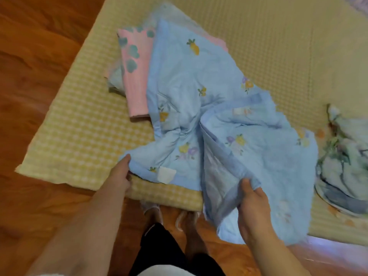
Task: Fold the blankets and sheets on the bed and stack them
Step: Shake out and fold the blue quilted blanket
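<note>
Left hand [121,174] and right hand [253,206] each pinched the soft, rumpled blue quilt [199,100], bunched over a folded pink blanket [137,76].

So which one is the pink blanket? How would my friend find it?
Start at the yellow checked mattress on the wooden floor. Near its left edge lies a folded pink blanket, partly under the big blue quilt the hands are holding. It is the only pink one, with blue-green flower blobs.
</note>
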`<state>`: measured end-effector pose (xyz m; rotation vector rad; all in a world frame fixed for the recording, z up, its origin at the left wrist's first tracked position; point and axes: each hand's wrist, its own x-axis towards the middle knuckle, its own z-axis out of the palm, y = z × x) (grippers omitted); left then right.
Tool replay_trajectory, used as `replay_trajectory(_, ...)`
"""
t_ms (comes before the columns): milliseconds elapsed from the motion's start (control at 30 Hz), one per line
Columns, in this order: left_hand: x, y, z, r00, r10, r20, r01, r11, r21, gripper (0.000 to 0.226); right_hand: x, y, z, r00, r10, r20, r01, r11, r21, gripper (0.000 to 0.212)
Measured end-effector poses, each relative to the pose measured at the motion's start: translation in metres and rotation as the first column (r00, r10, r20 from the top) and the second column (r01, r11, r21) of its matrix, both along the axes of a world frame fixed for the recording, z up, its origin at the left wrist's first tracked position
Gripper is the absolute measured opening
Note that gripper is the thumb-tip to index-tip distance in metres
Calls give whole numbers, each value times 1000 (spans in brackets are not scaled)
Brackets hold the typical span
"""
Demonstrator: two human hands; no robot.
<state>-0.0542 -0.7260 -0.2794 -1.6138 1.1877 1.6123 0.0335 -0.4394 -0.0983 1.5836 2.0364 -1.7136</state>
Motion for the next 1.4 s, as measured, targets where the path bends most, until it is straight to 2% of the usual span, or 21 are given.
replay_trajectory(100, -10, -1, 3, 986, 165, -18, -160, 976, 149, 47, -18, 20, 24, 994, -108, 5, 108, 993, 43, 32)
replay_trajectory(167, -18, 1, 13, 980, 198, -35, -191, 971, 142, 50, -29, 32, 47, 982, -179, -56, 182, 981, 62, 26)
replay_trajectory(200, -20, 4, 20, 979, 186, -80, -180, 980, 85, 48, -33, 40, 58, 972, -218, -91, 225, 971, 82, 25)
replay_trajectory(233, -22, 11, 34, 979, 132, -158, -140, 989, -40, 43, -36, 46, 69, 959, -255, -127, 270, 956, 116, 27)
replay_trajectory(300, -17, 33, 82, 930, -136, -342, 4, 933, -359, 29, -42, 56, 97, 931, -310, -190, 349, 910, 223, 34)
replay_trajectory(367, -2, 65, 144, 725, -441, -529, 148, 850, -506, 16, -45, 57, 130, 895, -330, -300, 425, 837, 345, 26)
replay_trajectory(433, 20, 96, 197, 467, -599, -650, 247, 795, -554, 21, -44, 52, 162, 854, -258, -451, 458, 785, 417, 19)
replay_trajectory(500, 46, 127, 232, 253, -681, -687, 302, 730, -613, 27, -35, 42, 182, 848, -54, -527, 353, 800, 486, 16)
replay_trajectory(533, 56, 139, 243, 189, -688, -700, 314, 718, -621, 25, -28, 39, 183, 862, 70, -503, 241, 815, 527, 14)
replay_trajectory(567, 65, 152, 256, 183, -673, -716, 338, 727, -597, 24, -20, 35, 180, 868, 209, -449, 96, 819, 566, 12)
replay_trajectory(600, 71, 162, 265, 220, -641, -735, 360, 754, -549, 24, -13, 32, 172, 854, 359, -377, -67, 794, 604, 11)
replay_trajectory(667, 80, 182, 282, 314, -559, -768, 344, 821, -456, 25, -1, 24, 151, 763, 601, -238, -362, 703, 613, 18)
replay_trajectory(700, 84, 190, 289, 367, -523, -770, 310, 849, -428, 24, 5, 21, 139, 714, 669, -207, -468, 675, 571, 23)
replay_trajectory(767, 92, 200, 297, 440, -499, -746, 222, 866, -448, 23, 15, 19, 118, 648, 729, -221, -568, 655, 499, 33)
replay_trajectory(900, 109, 195, 289, 514, -502, -696, 223, 861, -456, 22, 25, 29, 98, 545, 804, -238, -632, 580, 514, 33)
replay_trajectory(1000, 118, 187, 288, 522, -495, -694, 280, 868, -409, 28, 33, 31, 95, 439, 876, -200, -696, 472, 541, 30)
replay_trajectory(1067, 121, 182, 291, 520, -481, -705, 272, 876, -398, 31, 40, 32, 93, 393, 897, -202, -699, 434, 569, 36)
replay_trajectory(1133, 120, 179, 291, 519, -476, -710, 291, 880, -377, 42, 48, 32, 87, 396, 892, -217, -653, 440, 616, 44)
replay_trajectory(1233, 114, 174, 287, 496, -504, -708, 383, 858, -343, 52, 52, 23, 81, 455, 857, -244, -596, 496, 631, 56)
replay_trajectory(1300, 107, 166, 284, 451, -545, -707, 443, 824, -352, 49, 49, 14, 83, 482, 846, -230, -612, 512, 602, 56)
replay_trajectory(1400, 95, 148, 284, 390, -571, -722, 478, 796, -371, 47, 43, 8, 84, 474, 861, -185, -615, 474, 630, 48)
